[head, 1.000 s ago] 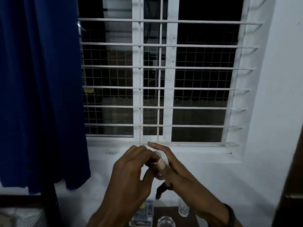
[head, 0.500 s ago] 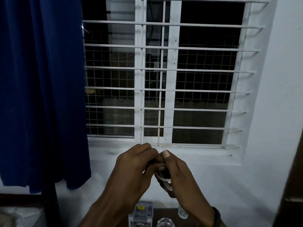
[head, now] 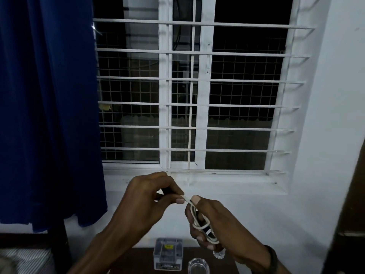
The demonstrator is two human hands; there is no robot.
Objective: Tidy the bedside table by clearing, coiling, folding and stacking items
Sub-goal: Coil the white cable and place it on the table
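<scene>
A: Looking through the head camera, I see the white cable (head: 199, 220) wound in several loops and held in the air above the bedside table (head: 142, 260), in front of the window sill (head: 227, 184).

B: Who holds what?

A: The right hand (head: 215, 224) is curled round the bundle, thumb on top. The left hand (head: 150, 198) pinches the loose end between thumb and forefinger, a short taut stretch running from it to the coil.

B: Which way does the coil lie?

A: Its long axis runs from upper left, by the right thumb, down to lower right toward the wrist; the free end points left and slightly up.

B: How far along, then?

A: Coiling seems nearly finished, I judge; only that tail remains to tuck or wrap. A clear plastic box (head: 168, 254) and a glass (head: 198, 266) stand on the table, so clearing and stacking look undone. Anything for folding isn't visible.
</scene>
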